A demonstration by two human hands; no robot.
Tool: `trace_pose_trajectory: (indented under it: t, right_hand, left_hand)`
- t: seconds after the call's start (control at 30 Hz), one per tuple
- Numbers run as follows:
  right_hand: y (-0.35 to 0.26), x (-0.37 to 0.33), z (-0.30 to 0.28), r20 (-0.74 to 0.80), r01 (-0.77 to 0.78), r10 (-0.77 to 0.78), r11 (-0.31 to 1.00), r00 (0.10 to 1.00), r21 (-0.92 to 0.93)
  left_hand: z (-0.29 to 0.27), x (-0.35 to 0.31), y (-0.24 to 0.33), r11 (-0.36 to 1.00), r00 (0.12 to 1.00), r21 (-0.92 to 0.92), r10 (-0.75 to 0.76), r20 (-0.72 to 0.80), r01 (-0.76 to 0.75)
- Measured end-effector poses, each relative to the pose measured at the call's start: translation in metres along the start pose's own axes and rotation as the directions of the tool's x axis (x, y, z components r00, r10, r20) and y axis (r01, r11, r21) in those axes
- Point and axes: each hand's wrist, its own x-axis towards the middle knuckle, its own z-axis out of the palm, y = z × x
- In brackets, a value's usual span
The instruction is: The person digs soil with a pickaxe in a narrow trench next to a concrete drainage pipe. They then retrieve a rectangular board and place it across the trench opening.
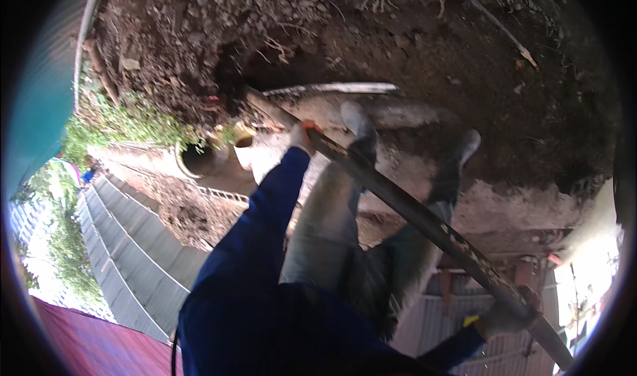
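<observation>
A long dark pole (424, 218) with worn, flaking patches runs slantwise across my body, from the dug soil at upper left to the lower right. My left hand (302, 139) is closed round it near its far end, with something orange showing at the fingers. Farther back, my right hand (507, 317) grips the pole near its rear end, in shadow. The far tip is pale brown and reaches the edge of a dark hollow in the soil (242, 71). Both my boots (358, 119) stand on the ledge below the pole's far part.
Loose soil and stones (292, 4) form a bank ahead. A pale strip (338, 87) lies along the hollow. To the left are a round pipe opening (197, 159), a yellowish container (243, 139), green plants (142, 120) and corrugated roofing (126, 243). A thin rod (494, 21) lies on the bank.
</observation>
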Motion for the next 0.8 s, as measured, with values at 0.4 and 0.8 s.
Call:
trace_pose_trajectory:
  t: [0.4, 0.8]
  right_hand:
    - [-0.031, 0.075, -0.121, -0.153, 0.058, -0.073, 0.993, 0.986, -0.098]
    - [-0.216, 0.388, -0.386, -0.034, 0.037, -0.044, 0.983, 0.998, -0.181]
  left_hand:
    - [0.065, -0.061, -0.117, 0.996, 0.985, 0.085, 0.050, -0.164, -0.036]
    - [0.312, -0.198, -0.308, 1.000, 0.985, 0.002, -0.027, -0.172, 0.027]
